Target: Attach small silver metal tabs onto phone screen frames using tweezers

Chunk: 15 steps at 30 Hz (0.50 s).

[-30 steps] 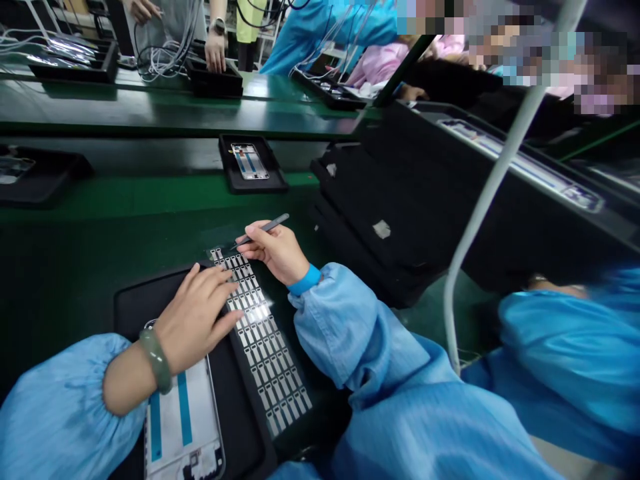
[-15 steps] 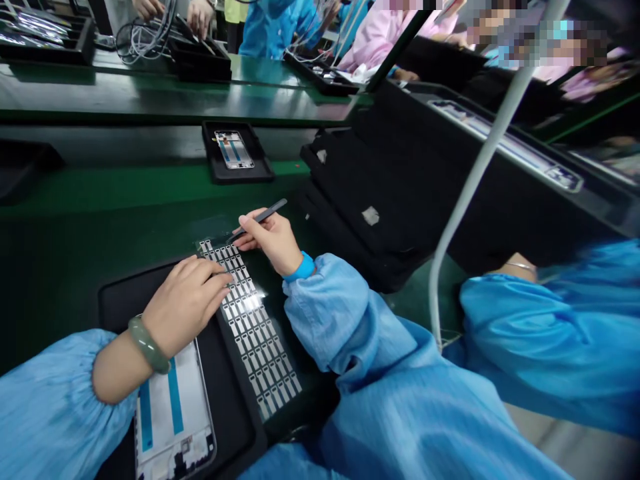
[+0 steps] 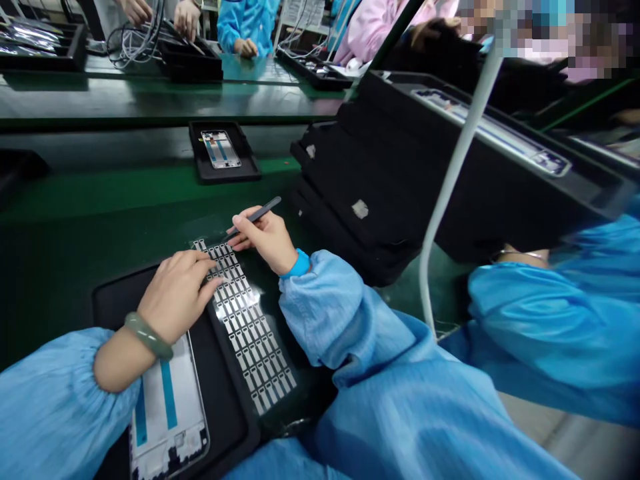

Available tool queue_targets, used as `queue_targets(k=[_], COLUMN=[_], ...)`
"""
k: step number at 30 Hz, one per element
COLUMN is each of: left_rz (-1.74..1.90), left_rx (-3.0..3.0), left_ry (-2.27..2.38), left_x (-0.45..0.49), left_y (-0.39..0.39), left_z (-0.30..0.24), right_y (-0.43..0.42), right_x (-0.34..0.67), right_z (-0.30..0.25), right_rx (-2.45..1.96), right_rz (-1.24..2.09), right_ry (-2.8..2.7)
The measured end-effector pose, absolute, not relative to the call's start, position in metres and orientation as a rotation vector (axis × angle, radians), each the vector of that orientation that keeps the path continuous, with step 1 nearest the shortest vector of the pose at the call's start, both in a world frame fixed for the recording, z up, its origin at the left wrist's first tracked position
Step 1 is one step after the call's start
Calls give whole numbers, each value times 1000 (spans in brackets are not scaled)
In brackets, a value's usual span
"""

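My right hand (image 3: 264, 241) pinches a pair of dark tweezers (image 3: 263, 210), their tip down at the upper end of a clear sheet of small stickers (image 3: 253, 333). Rows of pale, bar-shaped pieces cover this sheet. My left hand (image 3: 181, 290) rests on the sheet's upper left part, fingers stretched out and holding nothing. Beneath that forearm lies a black tray (image 3: 230, 413) with a silver phone frame (image 3: 165, 407) in it. Two blue strips run along the frame, and my wrist and sleeve hide its upper part.
Farther back, a second black tray (image 3: 227, 175) holds another phone frame (image 3: 220, 150). Stacked black trays (image 3: 350, 193) rise on the right, behind a white cable (image 3: 450, 180). A co-worker's blue sleeve (image 3: 545, 333) is at the right; other people work across the green bench (image 3: 100, 183).
The whole view has shifted slightly. Both hands stay over the sticker sheet, the left fingers a little more drawn in. A co-worker's hand now shows at the far bench.
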<state>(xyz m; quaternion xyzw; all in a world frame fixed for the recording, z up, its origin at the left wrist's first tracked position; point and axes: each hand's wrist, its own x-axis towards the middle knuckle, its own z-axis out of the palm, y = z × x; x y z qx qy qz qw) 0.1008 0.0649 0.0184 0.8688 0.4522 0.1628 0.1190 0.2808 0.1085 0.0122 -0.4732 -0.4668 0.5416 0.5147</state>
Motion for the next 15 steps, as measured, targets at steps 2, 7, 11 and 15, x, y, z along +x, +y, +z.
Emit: queue_targets(k=[2, 7, 11, 15], left_rz=[394, 401, 434, 504], left_rx=[2565, 2549, 2527, 2496], left_ry=[1403, 1464, 1448, 1341], left_x=[109, 125, 127, 120], left_y=[64, 60, 58, 53], left_z=[17, 13, 12, 17], right_y=[106, 96, 92, 92], right_x=[281, 279, 277, 277], right_z=[10, 0, -9, -11], right_rx=[-1132, -1098, -1087, -1088], right_rz=[1329, 1503, 1611, 1597], right_ry=[-1125, -1047, -1068, -1108])
